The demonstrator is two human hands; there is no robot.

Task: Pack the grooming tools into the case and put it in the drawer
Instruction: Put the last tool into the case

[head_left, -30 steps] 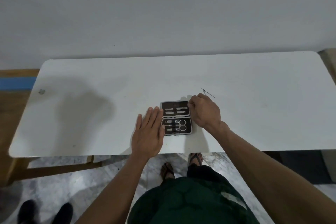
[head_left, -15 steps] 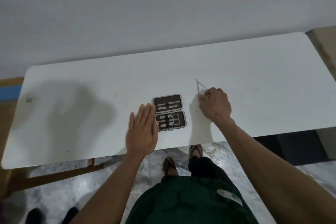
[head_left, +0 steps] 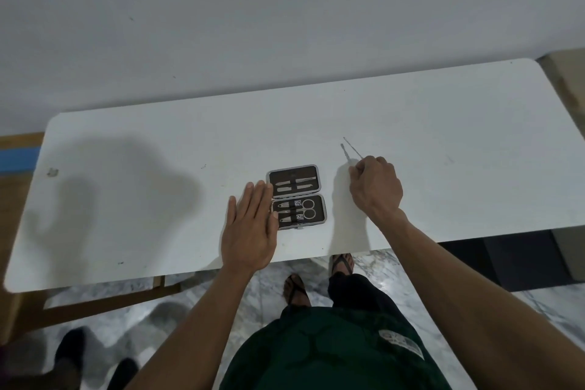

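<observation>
An open black grooming case [head_left: 297,196] with a grey rim lies flat on the white table [head_left: 158,152]. Small scissors, files and other metal tools sit strapped in both of its halves. My left hand [head_left: 250,225] rests flat with fingers apart, its fingertips against the case's left edge. My right hand [head_left: 375,188] is to the right of the case, fingers pinched on the near end of a thin metal pick [head_left: 352,147]. The pick points up and away to the left, and its shadow falls on the table beside it.
The table stands against a plain grey wall. Its near edge runs just below my hands. A beige piece of furniture [head_left: 566,79] stands beyond the table's right end. Marble floor, my feet in sandals and a pair of dark shoes [head_left: 72,355] show below.
My right hand left the case's upper right corner, moved right to the thin pick and closed on it. My left hand stayed by the case.
</observation>
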